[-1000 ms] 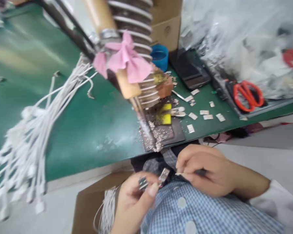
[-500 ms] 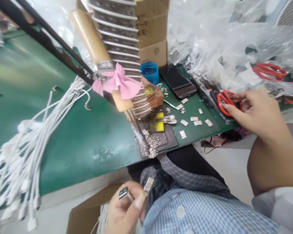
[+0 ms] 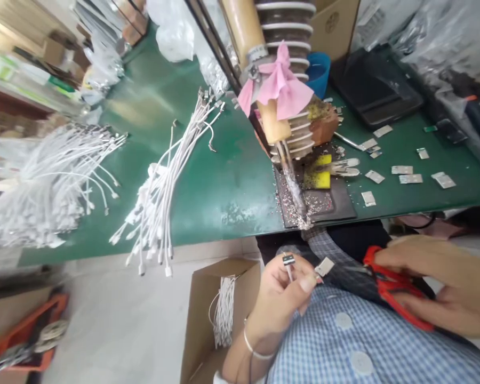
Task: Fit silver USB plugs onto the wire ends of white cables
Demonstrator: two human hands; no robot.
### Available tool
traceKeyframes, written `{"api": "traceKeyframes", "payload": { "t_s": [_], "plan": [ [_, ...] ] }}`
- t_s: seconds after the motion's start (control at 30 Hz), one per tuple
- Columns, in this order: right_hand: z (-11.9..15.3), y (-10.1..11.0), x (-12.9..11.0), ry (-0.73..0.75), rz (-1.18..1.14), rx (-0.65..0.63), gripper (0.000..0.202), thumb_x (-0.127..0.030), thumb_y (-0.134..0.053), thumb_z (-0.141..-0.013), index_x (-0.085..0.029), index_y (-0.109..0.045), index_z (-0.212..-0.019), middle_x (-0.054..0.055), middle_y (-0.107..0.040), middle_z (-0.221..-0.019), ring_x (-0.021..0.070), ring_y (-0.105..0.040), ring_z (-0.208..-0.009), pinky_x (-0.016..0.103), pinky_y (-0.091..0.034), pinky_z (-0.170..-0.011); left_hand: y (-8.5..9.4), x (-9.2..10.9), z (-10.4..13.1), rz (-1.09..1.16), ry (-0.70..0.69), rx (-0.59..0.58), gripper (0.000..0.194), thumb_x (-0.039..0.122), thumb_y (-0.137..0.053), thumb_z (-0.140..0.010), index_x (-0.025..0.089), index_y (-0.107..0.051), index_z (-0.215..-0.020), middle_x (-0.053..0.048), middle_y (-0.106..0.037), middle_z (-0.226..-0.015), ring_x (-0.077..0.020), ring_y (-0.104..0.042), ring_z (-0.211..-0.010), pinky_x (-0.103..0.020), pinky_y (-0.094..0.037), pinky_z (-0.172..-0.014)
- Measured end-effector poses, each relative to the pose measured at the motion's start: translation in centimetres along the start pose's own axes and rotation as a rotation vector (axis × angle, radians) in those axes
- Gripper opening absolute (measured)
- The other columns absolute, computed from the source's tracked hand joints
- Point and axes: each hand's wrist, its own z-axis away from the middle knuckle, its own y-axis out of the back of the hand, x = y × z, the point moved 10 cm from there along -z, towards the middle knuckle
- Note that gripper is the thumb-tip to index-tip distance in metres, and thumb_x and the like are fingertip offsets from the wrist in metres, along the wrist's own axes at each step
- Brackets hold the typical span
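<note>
In our right hand (image 3: pixel 444 282) we grip red scissors (image 3: pixel 386 285), their blurred blades pointing toward our left hand (image 3: pixel 282 298). There, before the desk (image 3: pixel 212 197), we pinch a metal plug (image 3: pixel 325 266) by the thumb; a dark plug (image 3: pixel 288 260) sits among the fingers.

Connectors (image 3: pixel 325 266) are left of the scissors (image 3: pixel 387 288), before the table (image 3: pixel 220 181) bearing cables (image 3: pixel 184 146).
</note>
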Motion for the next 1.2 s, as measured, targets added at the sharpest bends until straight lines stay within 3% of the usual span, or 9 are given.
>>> {"api": "traceKeyframes", "payload": {
  "t_s": [0.13, 0.23, 0.43, 0.57, 0.77, 0.9, 1.0, 1.1, 1.2],
  "plan": [
    [-2.1, -0.6, -2.7, 0.081, -0.03, -0.022, 0.022, -0.027, -0.062, -0.08, -0.026, -0.06, -0.101, 0.0, -0.063, -0.073, 0.019, -0.06, -0.064, 0.03, -0.047, -0.061, -0.7, -0.1, 0.2, 0.071, 0.009, -0.073, 0.024, 0.036, -0.075, -0.083, 0.015, -0.065, -0.078, 0.009, -0.039, -0.045, 0.0007, -0.021, -0.035, -0.015, -0.017, -0.038],
    [-2.6, -1.3, -2.9, 0.103, 0.028, -0.053, 0.011, -0.02, -0.057, -0.084, -0.024, -0.061, -0.092, -0.001, -0.059, -0.066, 0.0166, -0.054, -0.057, 0.028, -0.04, -0.058, -0.6, -0.4, 0.2, 0.07, 0.028, -0.088, 0.025, 0.037, -0.075, -0.083, 0.015, -0.064, -0.079, 0.01, -0.037, -0.044, 0.0002, -0.02, -0.035, -0.016, -0.018, -0.039],
    [-2.4, -2.5, -2.9, 0.19, 0.002, -0.098, 0.009, -0.016, -0.056, -0.083, -0.022, -0.061, -0.088, -0.002, -0.057, -0.062, 0.0154, -0.049, -0.055, 0.027, -0.031, -0.054, -0.3, -0.6, 0.3, 0.013, 0.047, -0.072, 0.03, 0.043, -0.075, -0.082, 0.016, -0.063, -0.077, 0.01, -0.035, -0.042, -0.0014, -0.021, -0.036, -0.019, -0.019, -0.042],
    [-2.6, -2.5, -3.0, 0.186, 0.005, -0.112, 0.011, -0.012, -0.054, -0.084, -0.022, -0.06, -0.085, -0.001, -0.057, -0.062, 0.0156, -0.047, -0.055, 0.028, -0.03, -0.055, -0.3, -0.6, 0.4, -0.002, 0.056, -0.065, 0.029, 0.044, -0.075, -0.082, 0.017, -0.065, -0.079, 0.009, -0.04, -0.044, -0.0029, -0.024, -0.038, -0.021, -0.022, -0.045],
    [-2.5, -3.0, -3.2, 0.158, -0.008, -0.133, 0.012, -0.022, -0.051, -0.093, -0.021, -0.061, -0.087, 0.001, -0.058, -0.065, 0.0166, -0.052, -0.059, 0.028, -0.037, -0.057, -0.2, -0.7, 0.4, -0.011, 0.078, -0.04, 0.034, 0.048, -0.076, -0.079, 0.017, -0.062, -0.076, 0.01, -0.037, -0.041, -0.0024, -0.022, -0.036, -0.02, -0.024, -0.045],
    [-2.3, -4.0, -3.1, 0.109, -0.067, -0.087, 0.019, -0.03, -0.048, -0.097, -0.02, -0.064, -0.095, 0.004, -0.063, -0.071, 0.0179, -0.058, -0.064, 0.03, -0.044, -0.063, -0.2, -0.4, 0.5, 0.058, 0.026, -0.034, 0.031, 0.045, -0.074, -0.082, 0.016, -0.065, -0.076, 0.01, -0.036, -0.04, -0.0019, -0.022, -0.033, -0.018, -0.019, -0.04],
    [-2.6, -4.7, -3.6, 0.096, -0.178, -0.016, 0.019, -0.035, -0.05, -0.096, -0.02, -0.062, -0.098, 0.004, -0.066, -0.074, 0.0186, -0.061, -0.066, 0.03, -0.047, -0.065, -0.2, 0.1, 0.6, 0.088, -0.048, -0.041, 0.028, 0.043, -0.072, -0.085, 0.017, -0.066, -0.078, 0.007, -0.045, -0.041, -0.0024, -0.03, -0.033, -0.016, -0.027, -0.041],
    [-3.1, -5.5, -4.2, 0.051, -0.33, 0.044, 0.01, -0.029, -0.053, -0.093, -0.021, -0.057, -0.09, 0.0, -0.06, -0.065, 0.0142, -0.054, -0.056, 0.025, -0.041, -0.054, 0.3, 0.6, 0.7, 0.088, -0.14, 0.004, 0.031, 0.046, -0.074, -0.084, 0.018, -0.064, -0.076, 0.005, -0.052, -0.043, -0.0041, -0.039, -0.035, -0.016, -0.034, -0.043],
    [-3.6, -7.2, -4.7, -0.022, -0.537, -0.006, 0.012, -0.028, -0.053, -0.092, -0.021, -0.051, -0.083, -0.004, -0.052, -0.062, 0.0104, -0.046, -0.051, 0.022, -0.036, -0.049, 1.1, 1.0, 0.9, 0.094, -0.215, 0.075, 0.03, 0.045, -0.074, -0.084, 0.019, -0.062, -0.076, 0.006, -0.054, -0.044, -0.0045, -0.041, -0.034, -0.015, -0.032, -0.04]
  ]
}}
